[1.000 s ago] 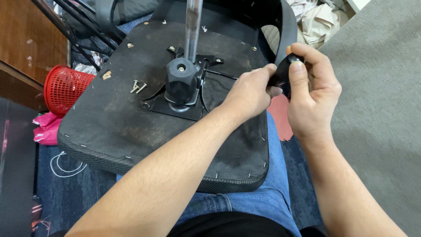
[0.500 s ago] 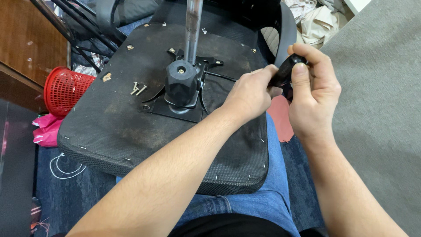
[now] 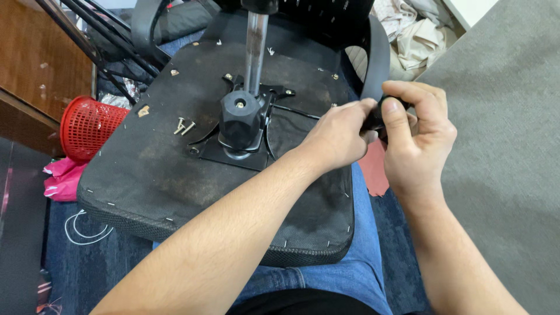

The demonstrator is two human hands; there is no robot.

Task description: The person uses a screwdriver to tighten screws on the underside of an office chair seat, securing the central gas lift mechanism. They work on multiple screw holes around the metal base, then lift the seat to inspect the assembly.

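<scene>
Both forearms reached forward over the upturned black fabric-covered chair seat resting on the person's lap. The left hand and right hand were curled together, pinching a small black part, possibly a knob, at the seat's right edge beside the curved black armrest.

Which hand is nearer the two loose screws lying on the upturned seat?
Left. The left hand lies over the seat's right part, right of the loose screws; the right hand is farther right, past the seat's edge.
</scene>
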